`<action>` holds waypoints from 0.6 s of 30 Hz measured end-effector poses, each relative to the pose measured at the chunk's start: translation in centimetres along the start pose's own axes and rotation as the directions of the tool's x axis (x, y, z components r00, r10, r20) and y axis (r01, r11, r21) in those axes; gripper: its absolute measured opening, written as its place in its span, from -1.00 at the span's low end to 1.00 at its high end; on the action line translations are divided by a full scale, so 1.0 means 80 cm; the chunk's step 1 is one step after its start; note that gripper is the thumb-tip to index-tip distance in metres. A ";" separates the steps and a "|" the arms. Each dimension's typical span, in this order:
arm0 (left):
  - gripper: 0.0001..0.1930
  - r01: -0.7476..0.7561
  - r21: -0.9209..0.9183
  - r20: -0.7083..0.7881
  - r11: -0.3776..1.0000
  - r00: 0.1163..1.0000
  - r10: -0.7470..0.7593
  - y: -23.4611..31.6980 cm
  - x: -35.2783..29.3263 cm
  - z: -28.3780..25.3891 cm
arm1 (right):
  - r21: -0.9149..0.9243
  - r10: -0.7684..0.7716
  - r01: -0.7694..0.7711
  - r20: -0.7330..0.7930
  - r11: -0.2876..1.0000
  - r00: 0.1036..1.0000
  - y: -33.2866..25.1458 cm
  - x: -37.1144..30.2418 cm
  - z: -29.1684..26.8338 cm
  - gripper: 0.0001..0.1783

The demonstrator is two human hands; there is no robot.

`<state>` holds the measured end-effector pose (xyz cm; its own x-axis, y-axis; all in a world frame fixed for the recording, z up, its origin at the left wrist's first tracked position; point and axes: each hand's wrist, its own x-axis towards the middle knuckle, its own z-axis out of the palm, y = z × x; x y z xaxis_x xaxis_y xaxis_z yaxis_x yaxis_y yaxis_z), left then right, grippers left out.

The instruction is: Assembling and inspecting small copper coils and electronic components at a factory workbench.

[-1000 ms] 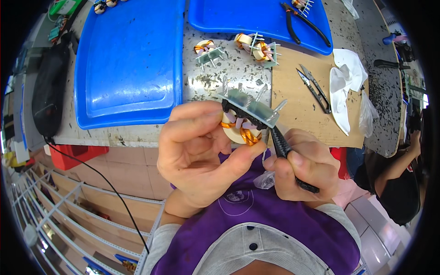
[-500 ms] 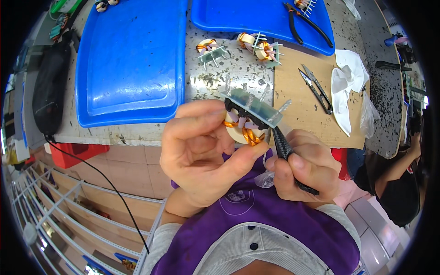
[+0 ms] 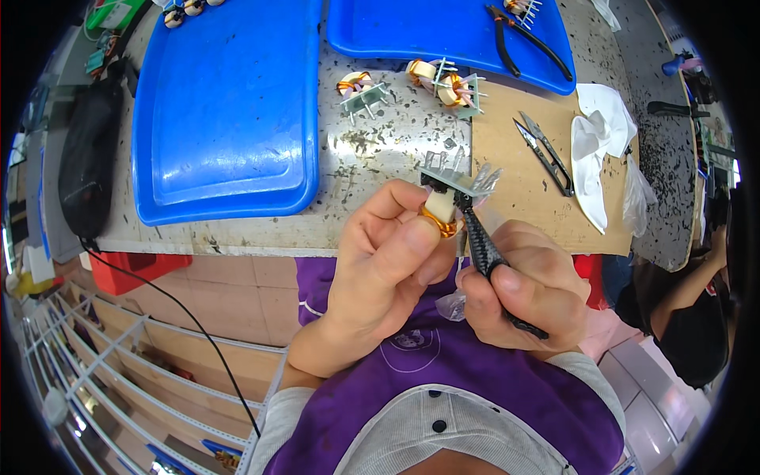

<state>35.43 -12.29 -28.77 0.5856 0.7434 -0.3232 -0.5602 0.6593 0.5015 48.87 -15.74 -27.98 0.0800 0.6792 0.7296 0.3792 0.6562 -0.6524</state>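
Observation:
My left hand [image 3: 380, 273] pinches a wire-wound ring coil [image 3: 440, 209], cream with copper-coloured wire, between thumb and fingers. On the coil's upper side sits a small pale-green board [image 3: 447, 178] with metal pins pointing up and black material along its underside. Closed around a slim black tool [image 3: 484, 252] with a patterned handle is my right hand [image 3: 542, 289]. The tool's upper end meets the coil and board at their right side; its tip is hidden there. Three similar coil pieces lie on the bench beyond my hands, one coil [image 3: 356, 83] apart from a pair [image 3: 447, 85].
A blue tray [image 3: 229, 134] stands at left, with several coil pieces at its far edge. Another blue tray [image 3: 427, 32] holds pliers [image 3: 526, 43]. Thread snips [image 3: 546, 150] lie on cardboard [image 3: 507, 190] beside a white cloth [image 3: 594, 158]. Another person [image 3: 685, 309] is at far right.
My left hand has shifted right and turned the coil and board, so the ring now shows more edge-on. My right hand with the black tool has barely moved.

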 end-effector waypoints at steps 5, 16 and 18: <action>-0.42 0.021 0.172 -0.027 0.985 0.999 -0.016 -0.003 0.004 0.005 | -0.019 0.018 -0.019 -0.081 1.000 0.997 -0.001 0.000 0.004 -0.66; -0.75 0.026 -0.129 0.036 0.991 0.999 -0.021 -0.003 0.009 0.010 | 0.004 0.091 -0.092 0.102 0.996 0.991 -0.004 0.001 -0.014 -0.59; -0.75 0.035 -0.133 0.032 0.990 0.999 -0.031 -0.001 0.011 0.011 | -0.001 0.085 -0.086 0.078 0.996 0.993 -0.003 0.002 -0.013 -0.61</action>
<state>36.54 -11.80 -28.40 0.6208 0.7189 -0.3127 -0.6128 0.6937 0.3785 49.74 -16.11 -27.48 0.0395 0.7564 0.6529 0.3715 0.5955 -0.7123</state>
